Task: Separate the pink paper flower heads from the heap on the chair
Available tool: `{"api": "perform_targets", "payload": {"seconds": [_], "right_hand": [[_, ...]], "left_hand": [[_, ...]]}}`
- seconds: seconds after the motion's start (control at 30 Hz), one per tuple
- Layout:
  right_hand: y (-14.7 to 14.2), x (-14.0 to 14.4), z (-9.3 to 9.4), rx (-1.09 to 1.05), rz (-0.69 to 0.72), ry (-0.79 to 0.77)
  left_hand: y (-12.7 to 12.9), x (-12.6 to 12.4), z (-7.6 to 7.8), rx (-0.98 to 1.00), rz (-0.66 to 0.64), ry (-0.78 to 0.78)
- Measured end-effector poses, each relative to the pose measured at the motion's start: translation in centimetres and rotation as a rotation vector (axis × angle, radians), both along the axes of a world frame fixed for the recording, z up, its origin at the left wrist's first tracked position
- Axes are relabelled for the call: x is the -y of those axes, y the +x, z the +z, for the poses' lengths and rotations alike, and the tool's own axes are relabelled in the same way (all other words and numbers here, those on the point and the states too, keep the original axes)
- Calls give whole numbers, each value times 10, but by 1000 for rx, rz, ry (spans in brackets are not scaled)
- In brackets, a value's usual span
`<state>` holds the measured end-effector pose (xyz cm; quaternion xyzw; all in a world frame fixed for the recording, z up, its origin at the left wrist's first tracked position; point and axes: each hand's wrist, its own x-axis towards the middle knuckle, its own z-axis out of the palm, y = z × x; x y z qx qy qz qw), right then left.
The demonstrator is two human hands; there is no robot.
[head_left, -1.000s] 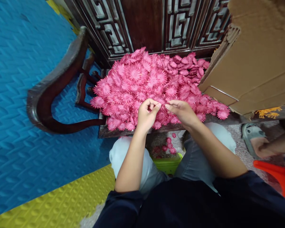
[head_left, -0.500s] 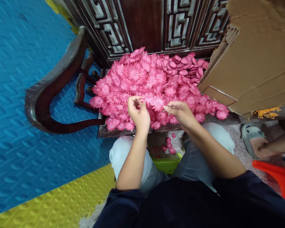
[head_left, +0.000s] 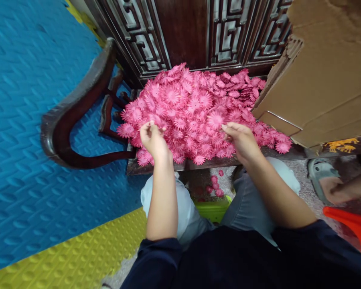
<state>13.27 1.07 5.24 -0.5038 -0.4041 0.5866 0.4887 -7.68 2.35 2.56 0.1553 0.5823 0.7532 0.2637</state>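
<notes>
- Currently pinching one pink flower (head_left: 215, 119) by the rim with fingers of right hand (head_left: 243, 141), over pile (head_left: 180, 104), inward of front edge of counter (head_left: 216, 161).
- Curling fingers of left hand (head_left: 155, 141) inward of front-left corner; cannot tell if gripping anything.
- Could bend petals by over-pinching, or spill flowers off front edge by brushing pile.
- No readable brand, label or writing, cardboard (head_left: 327, 84) included.

The left forearm (head_left: 162, 200) reaches nearly straight toward the far side; the right forearm (head_left: 278, 190) slants leftward. The left hand (head_left: 155, 141) and right hand (head_left: 243, 142) stand well apart, fingers curled, thumbs near forefingers.
</notes>
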Motion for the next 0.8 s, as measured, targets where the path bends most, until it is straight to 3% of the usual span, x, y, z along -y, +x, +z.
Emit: {"api": "perform_targets", "payload": {"seconds": [0.2, 0.5, 0.63, 0.73, 0.8], "right_hand": [[-11, 6, -7, -79, 111, -128], [-11, 5, -7, -97, 104, -124], [-12, 6, -8, -64, 132, -99], [-12, 5, -8, -1, 148, -75], [-12, 5, -7, 35, 175, -56]], "left_hand": [[22, 4, -10, 8, -261, -80], [10, 10, -12, -335, -66, -111], [14, 14, -7, -439, -51, -58], [29, 22, 3, -572, -196, 28], [42, 28, 10, -656, -415, 74]]}}
